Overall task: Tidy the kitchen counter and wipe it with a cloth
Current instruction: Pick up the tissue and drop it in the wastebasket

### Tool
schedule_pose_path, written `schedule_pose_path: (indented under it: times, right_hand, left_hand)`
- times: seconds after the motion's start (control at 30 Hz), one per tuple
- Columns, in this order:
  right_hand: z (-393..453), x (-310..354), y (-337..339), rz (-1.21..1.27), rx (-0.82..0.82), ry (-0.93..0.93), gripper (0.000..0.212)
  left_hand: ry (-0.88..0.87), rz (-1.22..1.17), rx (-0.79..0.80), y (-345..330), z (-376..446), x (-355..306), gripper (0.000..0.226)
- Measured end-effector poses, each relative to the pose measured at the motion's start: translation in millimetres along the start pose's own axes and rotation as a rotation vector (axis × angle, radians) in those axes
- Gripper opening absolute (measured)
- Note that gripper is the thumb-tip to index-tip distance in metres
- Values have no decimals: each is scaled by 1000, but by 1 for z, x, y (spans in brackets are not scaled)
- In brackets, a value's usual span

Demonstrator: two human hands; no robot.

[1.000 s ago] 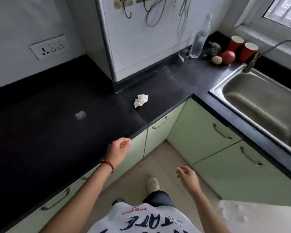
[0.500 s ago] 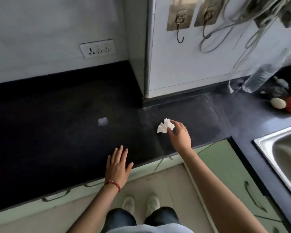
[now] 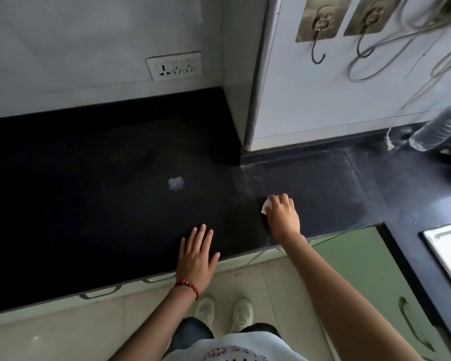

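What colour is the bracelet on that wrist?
Red beads, with one bluish bead, on the bracelet; seen in the head view.

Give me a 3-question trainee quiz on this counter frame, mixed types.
1. True or false: the left hand lies flat and open on the black counter.
2. What does the right hand grip? A) white cloth B) bottle C) sponge
3. Fill in: the pale spill lies to the ___ of the white cloth.

Key: 1 true; 2 A; 3 left
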State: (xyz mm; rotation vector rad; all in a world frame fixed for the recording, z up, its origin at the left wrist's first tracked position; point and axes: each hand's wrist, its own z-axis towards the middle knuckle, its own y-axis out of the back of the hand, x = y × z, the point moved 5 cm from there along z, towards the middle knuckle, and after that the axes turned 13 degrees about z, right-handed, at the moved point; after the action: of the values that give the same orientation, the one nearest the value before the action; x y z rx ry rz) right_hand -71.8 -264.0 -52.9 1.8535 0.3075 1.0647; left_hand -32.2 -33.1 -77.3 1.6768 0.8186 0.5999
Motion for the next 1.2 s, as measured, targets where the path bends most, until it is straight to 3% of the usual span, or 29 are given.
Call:
schedule_pose_path:
  times: [0.13,0.4,0.63,0.7,0.8,0.93,1.2]
  right_hand:
    - [-18,-8,14,241,-62,-144,32]
    - [-135,-45,18,454,-494,-403,36]
    - [-276,-84,-14,551,-780,-767,32]
    - [-326,-94,-23,559,-856,-882,32]
    - [-409,-103,-39,619,-988,-1059,31]
    - [-517,-104,-66,701,-1142,-1292,33]
    - [-715,-89,-133,799,-1434,-1539,32]
  left_hand:
    - [-6,-27,-9,-3,1,0,55]
    - [-176,-66,-42,-3,1,-3,52]
    - [-726,-190,-32,7,-18,-52,49]
    - [-857,-177,19,4,-32,-75,52]
    - [-952,-55,280,-14,-56,-109,70]
    - [-947,89,594,-50,-93,-143,40]
    - [-1094,215,691,-108,-250,-231,30]
